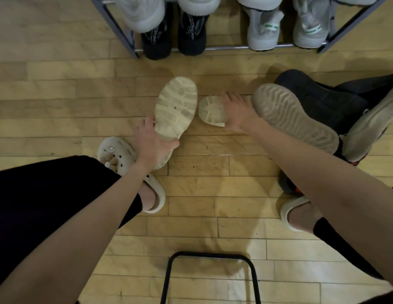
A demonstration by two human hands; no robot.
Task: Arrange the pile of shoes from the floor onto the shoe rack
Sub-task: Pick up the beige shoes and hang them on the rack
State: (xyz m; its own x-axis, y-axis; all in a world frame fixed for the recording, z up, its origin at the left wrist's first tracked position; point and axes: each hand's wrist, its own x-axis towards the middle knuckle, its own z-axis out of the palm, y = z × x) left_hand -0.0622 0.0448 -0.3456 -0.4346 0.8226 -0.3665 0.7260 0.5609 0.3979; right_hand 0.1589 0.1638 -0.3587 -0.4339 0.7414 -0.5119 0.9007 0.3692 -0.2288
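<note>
- Pale wood floor (213,189) runs under everything, its boards worn and scuffed.
- At the far edge stands the rack (233,48), a dark frame with a metal bar low across its front.
- On its bottom tier sit a black pair (175,38) at the left and a grey pair (285,29) with green marks at the right; more pale shoes show on the tier above, cut off by the top edge.
- The left hand (152,143) grips the heel end of a cream shoe (174,106), turned sole-up with its toe pointing toward the rack.
- The right hand (237,113) lies over a second cream shoe (209,110), also sole-up on the floor, fingers curled around it; how firm the hold is, I cannot tell.
- Just right of that hand lies a tan sneaker (294,117), sole-up, leaning on a black shoe (318,99) in the pile.
- A beige sneaker (371,123) rests at the right edge of the pile.
- The person wears white clogs (123,154).
- A black metal frame (209,277) stands nearest, at the bottom.
</note>
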